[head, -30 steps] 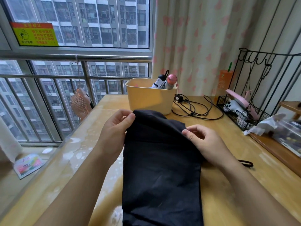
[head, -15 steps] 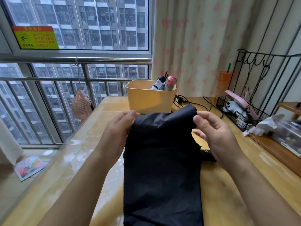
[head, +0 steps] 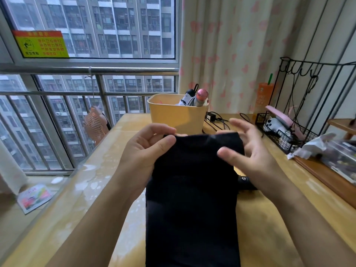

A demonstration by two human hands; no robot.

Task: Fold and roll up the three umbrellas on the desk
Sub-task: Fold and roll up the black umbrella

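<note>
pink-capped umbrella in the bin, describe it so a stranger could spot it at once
Find the cream curtain with pink hearts behind the wooden desk. In front of it stands a beige plastic bin with two folded umbrellas poking out. The pink-capped umbrella is the right-hand one, grey with a round pink end; the black-handled umbrella beside it has a wrist loop.

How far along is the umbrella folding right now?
Done, it seems: a pink-capped umbrella and a grey umbrella stand rolled in the yellow bin. In hand: the black umbrella, its canopy flattened, the left hand pinching its top edge, the right hand touching it. Left: rolling this one up.
</note>
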